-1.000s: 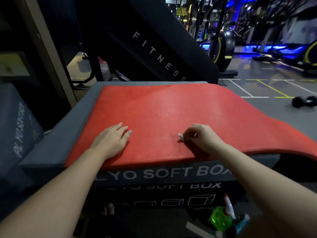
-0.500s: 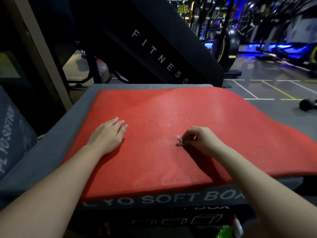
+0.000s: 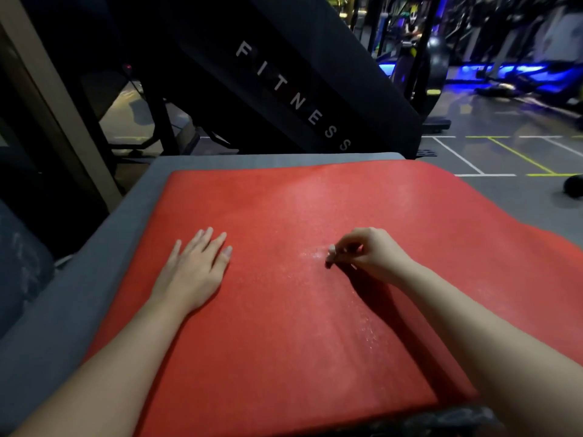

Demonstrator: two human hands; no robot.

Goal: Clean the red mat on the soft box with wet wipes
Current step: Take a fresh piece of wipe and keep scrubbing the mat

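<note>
A red mat (image 3: 284, 326) covers most of the top of the grey soft box (image 3: 94, 269) and hangs over its right side. My left hand (image 3: 195, 269) lies flat on the mat, fingers straight, left of centre. My right hand (image 3: 372, 253) is curled around a small balled white wet wipe (image 3: 330, 253), whose tip sticks out past the fingers and touches the mat near its middle. A faint sheen and small wet specks show on the mat around and in front of the wipe.
A black slanted panel (image 3: 284, 89) lettered FITNESS rises right behind the box. Another dark box (image 3: 19, 266) stands at the left. Grey gym floor with white and yellow lines (image 3: 492, 159) lies to the right, with a dark dumbbell (image 3: 572, 186) and blue-lit machines beyond.
Both hands have moved farther onto the mat, away from the near edge. The right hand has slid the wipe forward across the mat. The view has closed in, so the box's front lettering is out of sight.
</note>
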